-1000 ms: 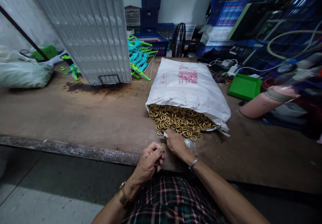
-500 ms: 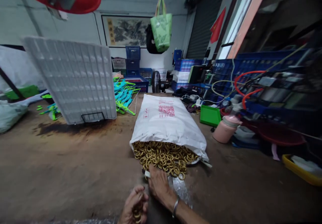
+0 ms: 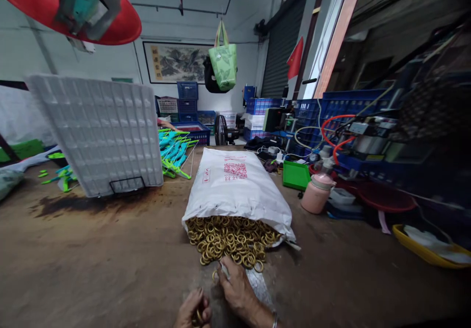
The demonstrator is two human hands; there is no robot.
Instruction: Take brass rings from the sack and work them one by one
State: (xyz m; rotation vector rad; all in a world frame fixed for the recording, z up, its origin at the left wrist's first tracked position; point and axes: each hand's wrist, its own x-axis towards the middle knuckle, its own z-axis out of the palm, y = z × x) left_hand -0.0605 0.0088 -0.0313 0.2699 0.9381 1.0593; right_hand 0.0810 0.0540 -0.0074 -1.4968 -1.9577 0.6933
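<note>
Head view: left hand (image 3: pixel 192 310) at bottom edge, fingers curled around a few gold-coloured rings (image 3: pixel 199 315); count not readable, partly hidden. Right hand (image 3: pixel 237 289) just to its right, thumb and fingers pinching a small pale item (image 3: pixel 225 271), can't tell what it is. One loose ring (image 3: pixel 214 275) sits right at those fingertips; can't tell if gripped or only beside. Ring pile (image 3: pixel 230 239) spills from the open near end of a white sack (image 3: pixel 253 195) onto the brown table (image 3: pixel 110 264), right hand at the pile's near edge. Sack lies flat, red QR print on top. Clear plastic (image 3: pixel 260 285) on the table, beside right hand. Left of sack: white ridged panel (image 3: pixel 99 136), tilted on a black wire stand (image 3: pixel 127 185). Right of sack: green tray (image 3: pixel 296 176), pink bottle (image 3: pixel 315 196) upright; yellow tray (image 3: pixel 417 252) farther right.
</note>
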